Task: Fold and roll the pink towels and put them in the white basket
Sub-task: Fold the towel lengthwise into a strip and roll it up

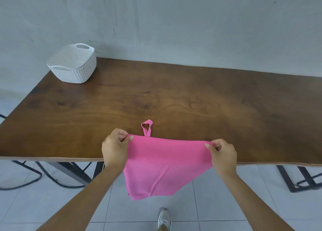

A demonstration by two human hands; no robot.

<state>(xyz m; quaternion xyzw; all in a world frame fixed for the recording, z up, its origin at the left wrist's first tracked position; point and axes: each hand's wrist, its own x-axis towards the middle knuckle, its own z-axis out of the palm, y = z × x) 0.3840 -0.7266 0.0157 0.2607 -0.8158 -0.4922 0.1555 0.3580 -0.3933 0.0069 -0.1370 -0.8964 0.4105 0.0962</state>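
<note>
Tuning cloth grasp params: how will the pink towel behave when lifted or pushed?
Probably floppy: the pink towel hangs in soft creases below its top edge, which sags slightly between the left hand and right hand. Likely light: fingertip pinches at two corners carry it. Pushed on the table, it would likely bunch rather than slide.

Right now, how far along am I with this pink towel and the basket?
Early on. Done: nothing yet; the white basket at the far left of the table shows no towel inside. In hand: your left hand and right hand each pinch a top corner of the pink towel, which hangs past the near edge. Left: folding, rolling, and putting it in the basket.
</note>
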